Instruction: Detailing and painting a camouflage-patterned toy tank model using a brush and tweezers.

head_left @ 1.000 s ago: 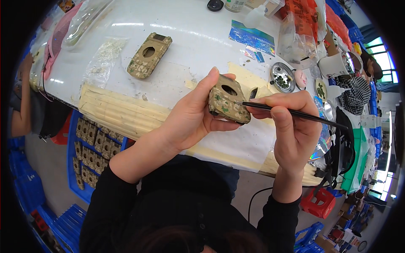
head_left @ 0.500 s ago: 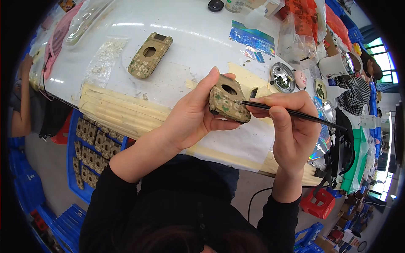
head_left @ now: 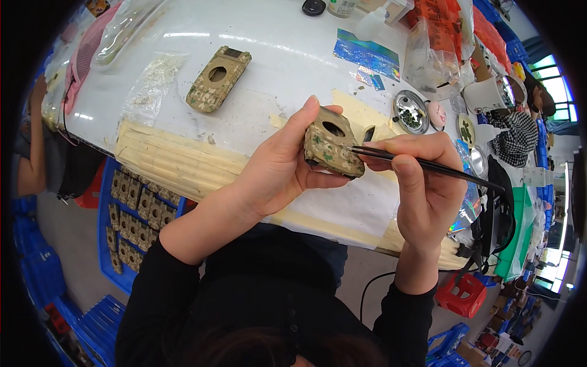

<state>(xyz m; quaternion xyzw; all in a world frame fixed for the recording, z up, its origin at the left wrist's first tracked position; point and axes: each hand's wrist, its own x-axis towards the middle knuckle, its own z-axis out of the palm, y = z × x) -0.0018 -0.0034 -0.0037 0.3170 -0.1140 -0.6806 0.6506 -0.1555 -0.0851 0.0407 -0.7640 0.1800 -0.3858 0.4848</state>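
A camouflage-painted model tank hull (head_left: 330,156) with a round hole in its top is in my left hand (head_left: 275,162), thumb along its upper edge and fingers under it. My right hand (head_left: 425,183) grips black tweezers (head_left: 443,167). Their tips touch or nearly touch the hull's top face, just below the hole. Whether a tiny piece sits between the tips is too small to tell. Another camouflage hull (head_left: 208,93) lies on the white table (head_left: 275,67), farther off to the left.
A metal dish (head_left: 400,122) of small dark green pieces stands right of the hull. Beige tape strips (head_left: 177,159) cover the table's front edge. Below left, a blue tray (head_left: 105,238) contains several hulls. Clear and red bags (head_left: 431,37) crowd the far right. A co-worker's arm (head_left: 36,147) shows at left.
The hull and both hands have barely shifted. The tweezer tips stay at about the same spot on the hull's top face.
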